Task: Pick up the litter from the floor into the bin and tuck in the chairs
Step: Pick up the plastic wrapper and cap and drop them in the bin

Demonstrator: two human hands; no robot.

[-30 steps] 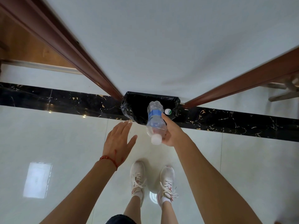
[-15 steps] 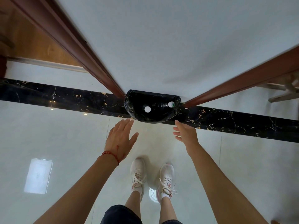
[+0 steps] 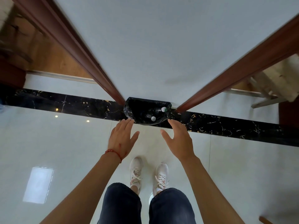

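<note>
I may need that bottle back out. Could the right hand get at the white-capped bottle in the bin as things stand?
Probably yes. The right hand is open and holds nothing, just short of the bin, whose top is uncovered. The bottle lies cap up near the front rim, with nothing over it.

both hands (image 3: pixel 122 137) (image 3: pixel 179 139) empty, spread before bin (image 3: pixel 129 109) holding bottles (image 3: pixel 150 116).

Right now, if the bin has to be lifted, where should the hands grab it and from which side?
Probably the bin by its rim, one hand at each end, coming from above. It stands upright with its mouth open, backed against the wall, so the far side is closed off. The left hand and right hand are both open, near the rim's near corners. The liner looks loose, so pinch rim and liner together.
</note>
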